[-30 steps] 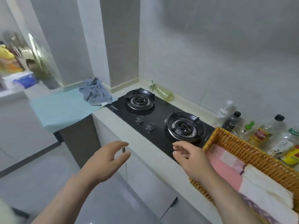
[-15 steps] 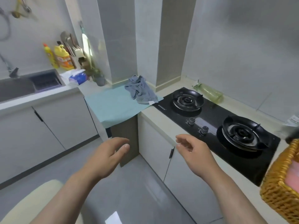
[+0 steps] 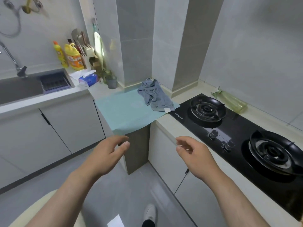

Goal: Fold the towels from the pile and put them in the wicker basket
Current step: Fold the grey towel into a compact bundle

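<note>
Swung left since half a second ago, the head camera now takes in more of the sink (image 3: pixel 24 89) and brings the crumpled grey towel (image 3: pixel 154 97) closer to mid-frame, while the wicker basket seen then at the right edge has slipped out of sight. Both hands hold much the same pose as before. The left hand (image 3: pixel 106 154) hovers over the floor in front of the cabinets, fingers loosely curled and thumb out, holding nothing. The right hand (image 3: pixel 195 154) hangs level with it, just off the front edge of the tabletop (image 3: pixel 164 125), fingers relaxed and likewise empty. Well ahead of both hands, the towel lies in a heap on the far right corner of a pale teal mat (image 3: pixel 127 112) that covers the corner of the tabletop and overhangs its front edge. A black two-burner gas hob (image 3: pixel 236 126) sits to the towel's right, with a green spray bottle (image 3: pixel 232 102) lying behind it by the wall. Yellow and orange detergent bottles (image 3: pixel 72 58) and a blue tissue pack (image 3: pixel 87 78) stand beyond the sink. One white shoe (image 3: pixel 150 213) shows on the grey floor below.
</note>
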Available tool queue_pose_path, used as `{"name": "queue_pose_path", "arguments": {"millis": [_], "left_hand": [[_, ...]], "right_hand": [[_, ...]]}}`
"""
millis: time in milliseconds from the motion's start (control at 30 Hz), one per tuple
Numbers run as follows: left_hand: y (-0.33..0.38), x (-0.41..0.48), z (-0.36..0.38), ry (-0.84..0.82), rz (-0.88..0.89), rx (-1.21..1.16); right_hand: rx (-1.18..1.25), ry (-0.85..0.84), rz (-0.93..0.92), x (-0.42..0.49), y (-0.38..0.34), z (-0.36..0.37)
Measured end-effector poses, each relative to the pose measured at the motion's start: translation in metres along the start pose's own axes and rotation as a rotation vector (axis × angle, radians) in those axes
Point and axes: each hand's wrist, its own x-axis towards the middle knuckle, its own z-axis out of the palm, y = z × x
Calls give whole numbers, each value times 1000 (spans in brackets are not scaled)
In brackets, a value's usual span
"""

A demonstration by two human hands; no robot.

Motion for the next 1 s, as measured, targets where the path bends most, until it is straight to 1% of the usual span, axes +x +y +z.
{"name": "queue_pose_path", "arguments": {"millis": [300,600,767,1000], "left_hand": [[-21,117,12,-67,-3,-5],[-30,235,32,-159,-30,14],[-32,279,34,-173,-32,24],[-41,316,30,-200,-57,-10]], "right_hand": [[14,-28,96,111,25,13],[25,-48,172,217,51,7],[78,-28,192,268,56,0],[102,-55,219,318,58,9]]}}
